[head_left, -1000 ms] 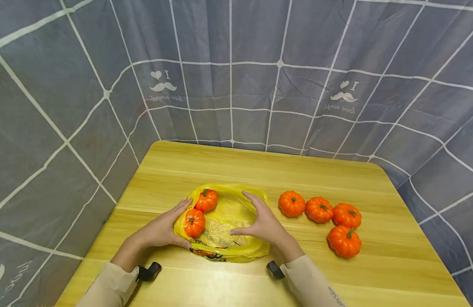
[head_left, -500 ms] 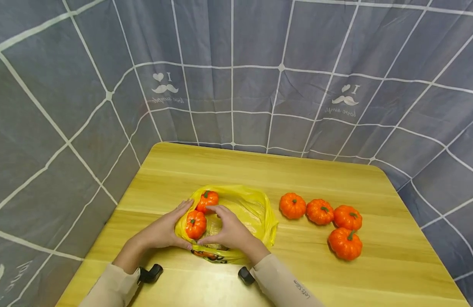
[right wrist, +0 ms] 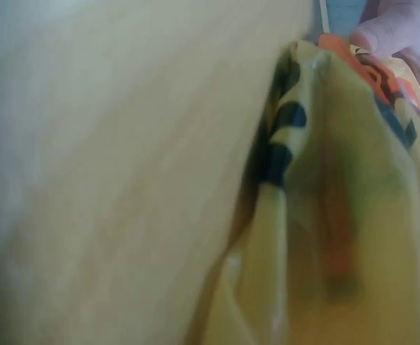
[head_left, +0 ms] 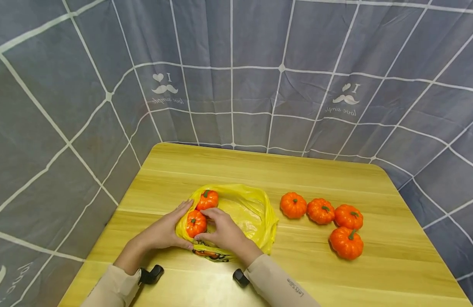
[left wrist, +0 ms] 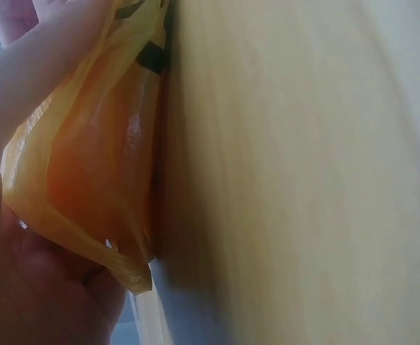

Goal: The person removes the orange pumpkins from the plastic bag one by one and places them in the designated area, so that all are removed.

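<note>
A yellow plastic bag (head_left: 255, 213) lies with its mouth wide on the table, and two small orange pumpkins sit in its left side. My left hand (head_left: 163, 228) cups the bag's left side, thumb at the front rim and fingers behind. In the left wrist view, the thin bag (left wrist: 87, 165) shows orange through it. My right hand (head_left: 225, 232) is inside the bag, thumb and fingertips around the right side of the near pumpkin (head_left: 196, 224). The far pumpkin (head_left: 208, 199) rests just behind that one. Bag film (right wrist: 346, 215) hides the right fingers in the right wrist view.
Right of the bag, several more pumpkins sit close together on the wooden table (head_left: 298, 264): one at the left end (head_left: 292, 205) and another nearest the front (head_left: 346, 243) among them. A grey checked curtain (head_left: 255, 89) hangs behind the table and at both sides.
My right hand has moved left from the bag's right rim to the near pumpkin. The bag's right side has spread outward. My left hand has stayed at the bag's left side.
</note>
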The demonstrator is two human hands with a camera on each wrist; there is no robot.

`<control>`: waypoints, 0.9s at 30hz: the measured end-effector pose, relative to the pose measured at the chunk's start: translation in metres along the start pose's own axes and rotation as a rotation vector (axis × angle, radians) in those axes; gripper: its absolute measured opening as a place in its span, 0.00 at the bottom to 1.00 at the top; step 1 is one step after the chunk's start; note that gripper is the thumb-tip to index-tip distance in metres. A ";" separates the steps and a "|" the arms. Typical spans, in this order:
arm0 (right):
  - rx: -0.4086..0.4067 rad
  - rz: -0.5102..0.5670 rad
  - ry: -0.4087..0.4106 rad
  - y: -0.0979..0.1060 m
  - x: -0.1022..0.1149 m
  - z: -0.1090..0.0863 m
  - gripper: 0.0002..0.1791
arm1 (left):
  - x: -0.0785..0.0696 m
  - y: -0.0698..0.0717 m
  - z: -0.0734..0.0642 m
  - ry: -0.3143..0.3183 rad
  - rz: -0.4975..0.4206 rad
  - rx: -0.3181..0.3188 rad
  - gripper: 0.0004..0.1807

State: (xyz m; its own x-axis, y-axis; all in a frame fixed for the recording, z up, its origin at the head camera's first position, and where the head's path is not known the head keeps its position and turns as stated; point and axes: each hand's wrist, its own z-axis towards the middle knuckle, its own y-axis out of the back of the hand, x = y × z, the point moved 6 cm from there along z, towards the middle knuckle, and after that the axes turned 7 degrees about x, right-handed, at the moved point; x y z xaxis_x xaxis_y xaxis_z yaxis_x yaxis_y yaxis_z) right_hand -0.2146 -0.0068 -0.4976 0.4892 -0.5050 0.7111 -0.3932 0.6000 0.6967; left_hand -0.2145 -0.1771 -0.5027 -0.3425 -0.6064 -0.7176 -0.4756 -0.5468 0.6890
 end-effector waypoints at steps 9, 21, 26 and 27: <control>0.000 0.200 -0.013 0.002 -0.003 -0.007 0.34 | -0.001 -0.003 -0.003 0.010 -0.005 0.017 0.72; 0.001 0.370 -0.040 0.039 -0.010 -0.029 0.35 | 0.001 -0.004 -0.003 0.024 -0.015 0.015 0.73; -0.080 0.375 -0.023 0.069 -0.012 -0.040 0.34 | 0.001 0.000 -0.003 0.019 -0.007 0.007 0.73; -0.091 0.382 -0.020 0.073 -0.013 -0.042 0.34 | 0.001 0.000 -0.003 0.022 -0.005 0.007 0.73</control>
State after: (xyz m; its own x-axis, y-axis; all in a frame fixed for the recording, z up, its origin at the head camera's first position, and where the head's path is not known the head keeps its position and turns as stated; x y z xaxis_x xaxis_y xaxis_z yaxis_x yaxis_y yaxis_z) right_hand -0.2166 0.0695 -0.4603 0.3054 -0.2461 0.9199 -0.4734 0.7990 0.3709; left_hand -0.2123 -0.1793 -0.5033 -0.3219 -0.6162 -0.7188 -0.4831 -0.5461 0.6844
